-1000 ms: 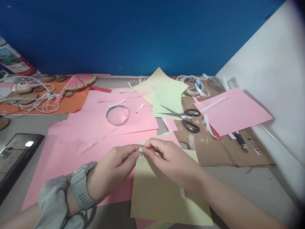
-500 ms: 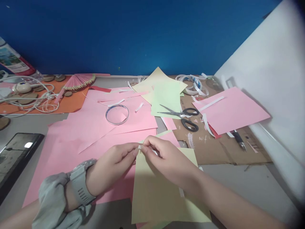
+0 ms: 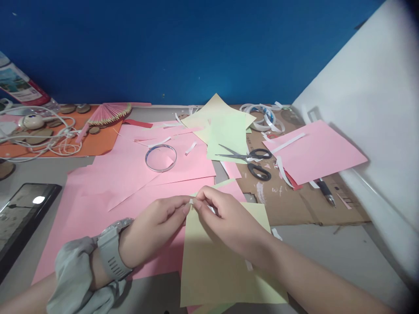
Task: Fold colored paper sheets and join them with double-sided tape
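My left hand (image 3: 165, 220) and my right hand (image 3: 225, 213) meet fingertip to fingertip at the upper left corner of a pale yellow paper sheet (image 3: 212, 266). Both are closed in a pinch around a small white tape strip (image 3: 191, 201) that pokes out between the fingers. Part of the strip is hidden by the right fingers. Under the right forearm, a piece of white strip shows on the yellow sheet. Larger pink paper (image 3: 98, 187) lies beneath and to the left.
Scissors (image 3: 250, 156) rest beyond my hands on green paper and cardboard (image 3: 294, 209). Around them are a tape ring (image 3: 160, 158), tape rolls (image 3: 262, 117), a pink sheet (image 3: 317, 150) and a pen (image 3: 325, 193). At left are a phone (image 3: 24, 218), white earphones (image 3: 32, 121) and a folded paper fan (image 3: 109, 113).
Both hands hold nearly the same pinch at the corner. The view has shifted very slightly; nothing was let go or taken up.
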`<state>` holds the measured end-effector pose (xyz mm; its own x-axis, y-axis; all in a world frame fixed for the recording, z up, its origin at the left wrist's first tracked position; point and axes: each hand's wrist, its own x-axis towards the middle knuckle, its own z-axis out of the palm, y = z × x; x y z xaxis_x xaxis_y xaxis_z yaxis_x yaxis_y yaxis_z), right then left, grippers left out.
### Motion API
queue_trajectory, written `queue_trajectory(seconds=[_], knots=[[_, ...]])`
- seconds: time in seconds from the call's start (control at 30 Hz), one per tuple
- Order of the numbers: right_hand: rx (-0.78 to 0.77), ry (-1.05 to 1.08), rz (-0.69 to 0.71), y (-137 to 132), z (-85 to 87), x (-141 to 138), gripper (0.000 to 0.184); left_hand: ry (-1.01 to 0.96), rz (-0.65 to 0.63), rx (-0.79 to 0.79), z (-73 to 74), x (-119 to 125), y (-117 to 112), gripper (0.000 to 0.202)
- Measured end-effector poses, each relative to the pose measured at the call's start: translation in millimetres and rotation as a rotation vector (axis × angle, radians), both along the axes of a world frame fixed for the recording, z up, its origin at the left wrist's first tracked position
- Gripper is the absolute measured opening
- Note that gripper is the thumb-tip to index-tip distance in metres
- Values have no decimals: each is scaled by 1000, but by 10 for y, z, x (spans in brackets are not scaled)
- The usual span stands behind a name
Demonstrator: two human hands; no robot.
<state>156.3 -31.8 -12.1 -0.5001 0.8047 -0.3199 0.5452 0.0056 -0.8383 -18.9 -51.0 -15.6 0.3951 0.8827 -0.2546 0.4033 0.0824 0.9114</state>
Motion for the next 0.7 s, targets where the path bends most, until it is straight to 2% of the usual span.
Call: queue_trajectory(seconds=[0.7], knots=[[21, 15, -37, 1, -40, -15, 24, -9, -7, -1, 12, -1, -11, 30]])
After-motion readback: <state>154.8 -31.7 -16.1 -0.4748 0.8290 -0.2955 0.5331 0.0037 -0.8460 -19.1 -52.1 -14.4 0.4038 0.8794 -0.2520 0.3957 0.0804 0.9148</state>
